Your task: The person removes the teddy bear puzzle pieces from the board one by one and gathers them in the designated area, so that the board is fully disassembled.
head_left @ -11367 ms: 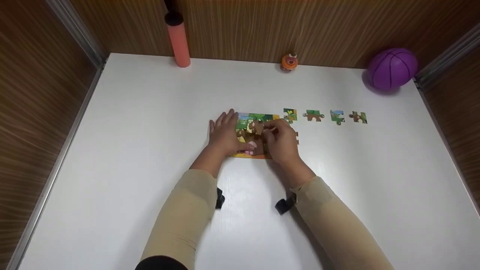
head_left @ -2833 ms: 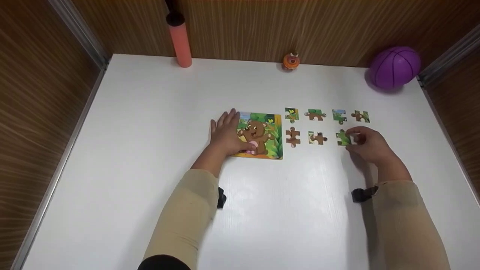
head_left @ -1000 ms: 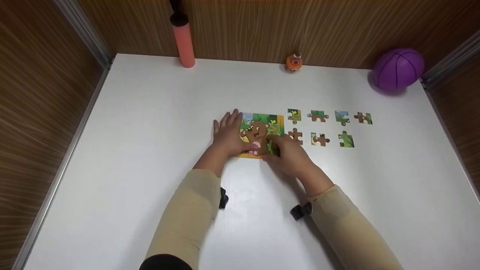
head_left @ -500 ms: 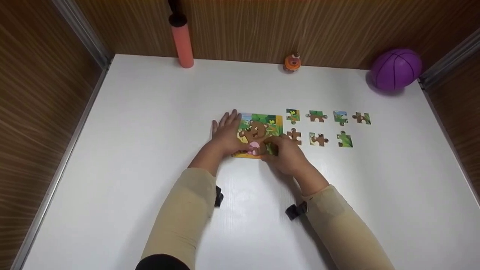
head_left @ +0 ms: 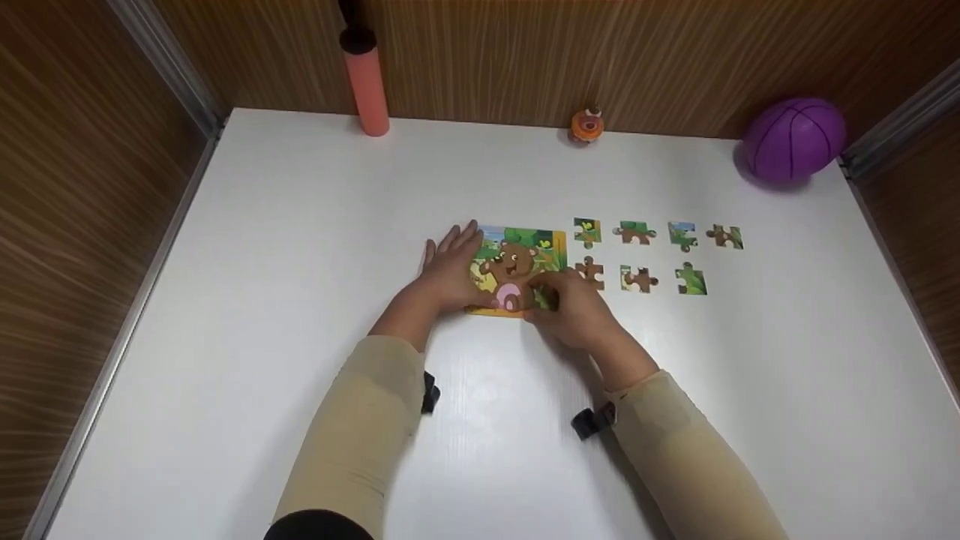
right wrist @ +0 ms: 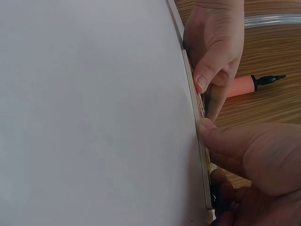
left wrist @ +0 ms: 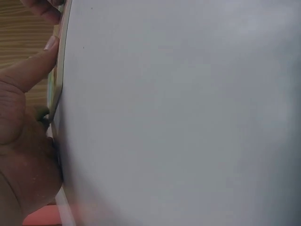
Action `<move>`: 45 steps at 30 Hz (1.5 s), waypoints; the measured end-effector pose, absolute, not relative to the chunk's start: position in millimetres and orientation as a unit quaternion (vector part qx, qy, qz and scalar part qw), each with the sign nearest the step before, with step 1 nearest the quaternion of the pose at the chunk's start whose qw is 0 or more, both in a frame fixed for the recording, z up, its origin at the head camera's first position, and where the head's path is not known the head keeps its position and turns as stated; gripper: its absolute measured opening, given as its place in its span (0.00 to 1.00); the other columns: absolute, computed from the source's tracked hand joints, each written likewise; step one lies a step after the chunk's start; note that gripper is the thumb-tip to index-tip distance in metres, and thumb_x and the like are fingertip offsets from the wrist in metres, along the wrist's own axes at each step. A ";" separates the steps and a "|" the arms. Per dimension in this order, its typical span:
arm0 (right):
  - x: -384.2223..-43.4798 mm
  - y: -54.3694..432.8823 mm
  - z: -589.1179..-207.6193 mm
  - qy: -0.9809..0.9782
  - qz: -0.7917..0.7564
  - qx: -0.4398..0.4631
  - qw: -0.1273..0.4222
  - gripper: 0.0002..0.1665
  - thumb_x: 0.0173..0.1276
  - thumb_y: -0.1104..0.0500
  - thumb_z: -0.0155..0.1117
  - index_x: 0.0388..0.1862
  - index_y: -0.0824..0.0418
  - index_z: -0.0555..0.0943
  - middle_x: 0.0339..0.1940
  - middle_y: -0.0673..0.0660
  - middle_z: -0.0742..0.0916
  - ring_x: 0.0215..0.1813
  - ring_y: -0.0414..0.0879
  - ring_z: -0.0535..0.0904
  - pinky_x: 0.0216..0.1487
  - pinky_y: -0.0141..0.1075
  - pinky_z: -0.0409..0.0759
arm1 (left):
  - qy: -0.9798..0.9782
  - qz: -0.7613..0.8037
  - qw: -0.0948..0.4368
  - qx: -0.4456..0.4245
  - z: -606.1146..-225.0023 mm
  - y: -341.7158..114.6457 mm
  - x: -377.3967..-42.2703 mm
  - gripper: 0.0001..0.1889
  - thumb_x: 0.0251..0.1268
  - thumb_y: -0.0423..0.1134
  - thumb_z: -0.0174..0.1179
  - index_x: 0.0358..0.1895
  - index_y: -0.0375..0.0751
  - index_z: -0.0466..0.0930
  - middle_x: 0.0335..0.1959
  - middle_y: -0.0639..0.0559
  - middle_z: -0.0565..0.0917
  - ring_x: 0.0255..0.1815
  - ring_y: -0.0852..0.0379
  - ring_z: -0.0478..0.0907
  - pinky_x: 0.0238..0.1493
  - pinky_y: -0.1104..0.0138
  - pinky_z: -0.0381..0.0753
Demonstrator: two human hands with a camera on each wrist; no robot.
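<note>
A square bear jigsaw puzzle [head_left: 516,262] lies on the white table. Its left side is covered by my left hand [head_left: 448,277], which rests there with fingers spread and thumb lying over the lower edge area. At the lower right of the picture, my right hand [head_left: 574,304] pinches a puzzle piece [head_left: 546,298] between its thumb and fingers; most of that piece is hidden. Seen in the right wrist view, the right thumb [right wrist: 221,139] touches the board's edge [right wrist: 195,101] near the left thumb [right wrist: 207,75].
Several loose puzzle pieces [head_left: 636,232] lie in two rows right of the puzzle, one [head_left: 591,271] partly behind the right hand. Along the back stand a pink pump [head_left: 367,90], a small orange toy [head_left: 586,125] and a purple ball [head_left: 795,141].
Three more loose pieces form a lower row since the oldest frame. The right hand has let go of the green piece and come back to the puzzle. The left thumb has slid slightly left.
</note>
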State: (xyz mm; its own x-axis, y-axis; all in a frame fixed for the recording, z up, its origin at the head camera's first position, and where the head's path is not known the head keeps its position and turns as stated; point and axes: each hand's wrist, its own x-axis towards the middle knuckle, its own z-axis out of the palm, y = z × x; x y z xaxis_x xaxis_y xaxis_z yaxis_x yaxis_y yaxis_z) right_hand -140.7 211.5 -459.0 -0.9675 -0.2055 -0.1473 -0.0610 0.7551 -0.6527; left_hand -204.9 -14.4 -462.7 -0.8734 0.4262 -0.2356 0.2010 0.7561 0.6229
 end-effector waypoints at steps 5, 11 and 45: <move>-139.1 210.9 -461.6 0.929 -0.350 -0.072 0.095 0.23 0.70 0.62 0.76 0.63 0.63 0.84 0.45 0.60 0.81 0.46 0.53 0.75 0.45 0.46 0.77 | 0.924 0.288 0.188 0.168 -462.7 -15.4 -206.7 0.66 0.51 0.58 0.82 0.88 0.42 0.47 0.89 0.51 0.42 0.89 0.48 0.33 0.84 0.49 0.24; -138.7 210.2 -461.3 0.923 -0.368 -0.068 0.087 0.23 0.69 0.64 0.76 0.62 0.64 0.84 0.49 0.61 0.81 0.46 0.52 0.76 0.46 0.45 0.78 | 0.925 0.283 0.192 0.168 -461.0 -15.5 -207.2 0.66 0.52 0.59 0.82 0.88 0.42 0.47 0.89 0.51 0.41 0.89 0.49 0.32 0.83 0.49 0.24; -131.4 241.9 -467.4 0.896 -0.436 -0.076 0.027 0.25 0.73 0.68 0.70 0.68 0.67 0.78 0.56 0.64 0.82 0.52 0.55 0.77 0.55 0.49 0.78 | 0.921 0.294 0.199 0.163 -462.3 -15.7 -207.8 0.67 0.51 0.58 0.82 0.88 0.44 0.45 0.89 0.53 0.40 0.89 0.49 0.30 0.83 0.50 0.20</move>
